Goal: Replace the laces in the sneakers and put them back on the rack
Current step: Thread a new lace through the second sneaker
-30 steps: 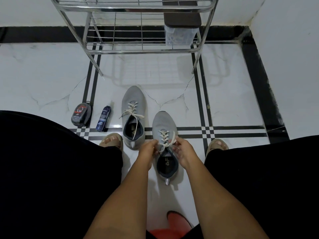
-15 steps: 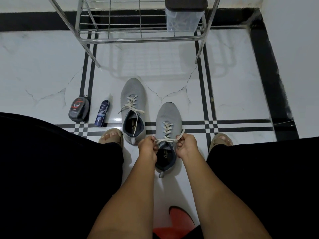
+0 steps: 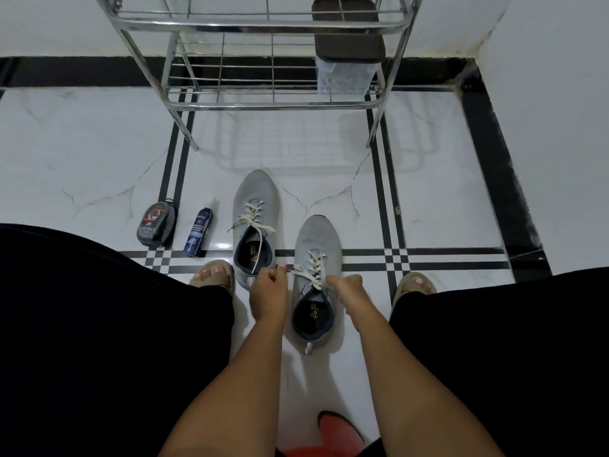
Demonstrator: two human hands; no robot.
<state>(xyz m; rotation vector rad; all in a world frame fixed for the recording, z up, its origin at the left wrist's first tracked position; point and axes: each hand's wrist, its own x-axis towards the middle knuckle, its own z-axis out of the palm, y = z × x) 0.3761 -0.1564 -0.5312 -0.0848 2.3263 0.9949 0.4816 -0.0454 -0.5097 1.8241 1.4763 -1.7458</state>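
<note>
Two grey sneakers with cream laces stand on the tiled floor, toes pointing away from me. The near right sneaker point(image 3: 316, 239) lies between my hands. My left hand point(image 3: 268, 290) pinches one end of its lace point(image 3: 311, 267) on the left side. On the right side, my right hand point(image 3: 346, 288) pinches the other lace end. The left sneaker point(image 3: 255, 196) stands a little farther off with its lace loosely threaded and hanging. The metal shoe rack point(image 3: 273, 105) stands beyond both sneakers.
A dark shoe-polish container point(image 3: 156, 224) and a blue spray bottle point(image 3: 198, 232) lie left of the sneakers. A clear box with a dark lid point(image 3: 346, 51) sits on the rack's lower shelf. My sandalled feet flank the sneakers. A wall stands on the right.
My hands have pulled slightly apart and back, drawing the lace ends outward. The camera has tilted, so the rack shows more fully at the top.
</note>
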